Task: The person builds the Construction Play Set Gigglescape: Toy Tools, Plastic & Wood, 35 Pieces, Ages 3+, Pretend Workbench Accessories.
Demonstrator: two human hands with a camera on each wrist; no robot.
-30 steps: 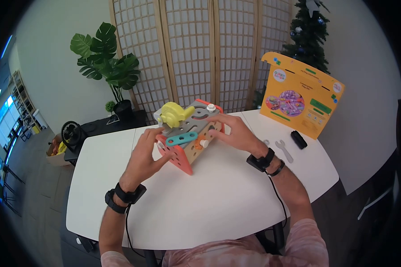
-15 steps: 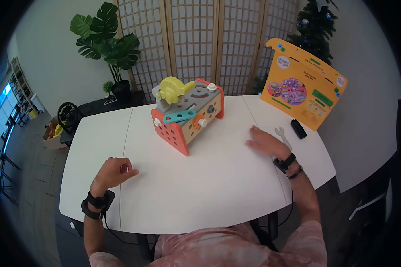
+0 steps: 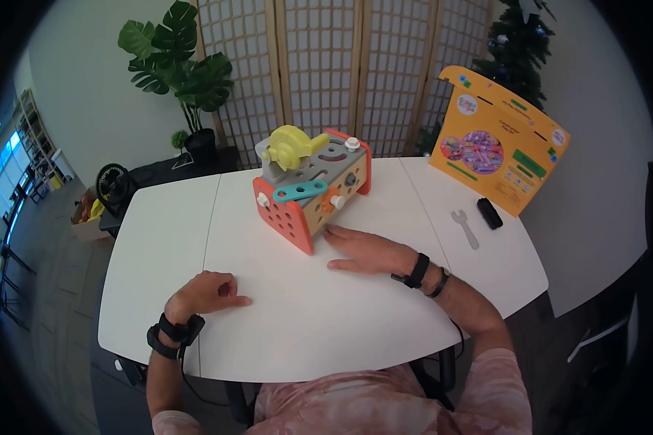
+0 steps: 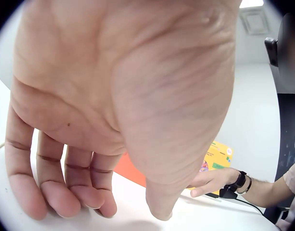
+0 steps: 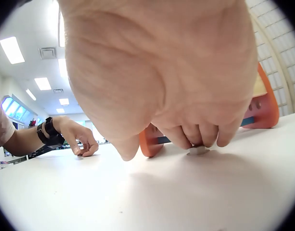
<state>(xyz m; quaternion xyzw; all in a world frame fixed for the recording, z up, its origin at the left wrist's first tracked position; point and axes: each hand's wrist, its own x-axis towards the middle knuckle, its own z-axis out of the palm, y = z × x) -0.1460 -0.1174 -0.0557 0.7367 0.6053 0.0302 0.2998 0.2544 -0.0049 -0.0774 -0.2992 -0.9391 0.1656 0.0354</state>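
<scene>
A toy workbench [image 3: 310, 212] with red-orange end panels, a grey top and a tan side stands on the white table. It carries a yellow round saw-like part [image 3: 290, 147], a teal perforated strip [image 3: 300, 191], an orange gear [image 3: 329, 199] and white bolts. My right hand [image 3: 374, 254] lies low at the bench's near side, fingers reaching toward its base. In the right wrist view those fingertips touch a small pale grey piece [image 5: 198, 150] on the tabletop, the thumb apart. My left hand [image 3: 207, 292] rests near the front left of the table, fingers loosely curled, holding nothing.
To the right lie a grey toy wrench [image 3: 465, 229] and a black case-like object [image 3: 490, 214]. A yellow-orange box [image 3: 497, 141] stands upright behind them. A small black fan [image 3: 113, 185] and a potted plant [image 3: 199, 145] are past the table's left rear.
Both hands left the bench and parted. The right hand reached beside the wrench, then swung back left to the bench's base; the small grey piece beside the wrench is gone from there.
</scene>
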